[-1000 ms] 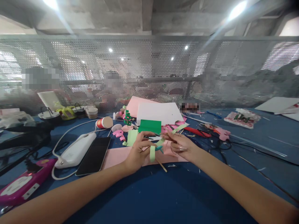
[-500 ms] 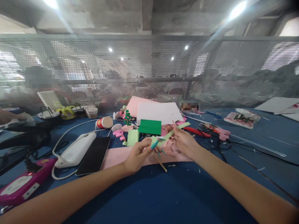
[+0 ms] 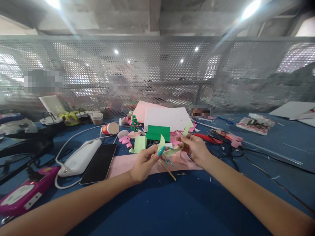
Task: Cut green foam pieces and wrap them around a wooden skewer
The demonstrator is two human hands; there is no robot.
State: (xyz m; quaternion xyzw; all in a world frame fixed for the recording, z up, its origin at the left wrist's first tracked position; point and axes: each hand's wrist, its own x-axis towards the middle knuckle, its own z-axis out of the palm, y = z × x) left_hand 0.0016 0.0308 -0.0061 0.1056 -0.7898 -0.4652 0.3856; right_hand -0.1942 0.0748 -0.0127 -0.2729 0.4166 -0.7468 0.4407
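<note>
Cluttered blue surface [image 3: 187, 203] below. Pinching green paper strip [image 3: 175, 151] with left hand [image 3: 144, 164] and right hand [image 3: 197, 149] grips; curled now, straight before.

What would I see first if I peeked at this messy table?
In the middle, the left hand and right hand hold a curled light green paper strip between them. Under them lies a pink sheet on the blue table, with a black phone to the left.

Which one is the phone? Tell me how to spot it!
On the blue table, look left of the left hand. The phone lies flat beside a white rounded box. It is the only glossy black slab there.
</note>
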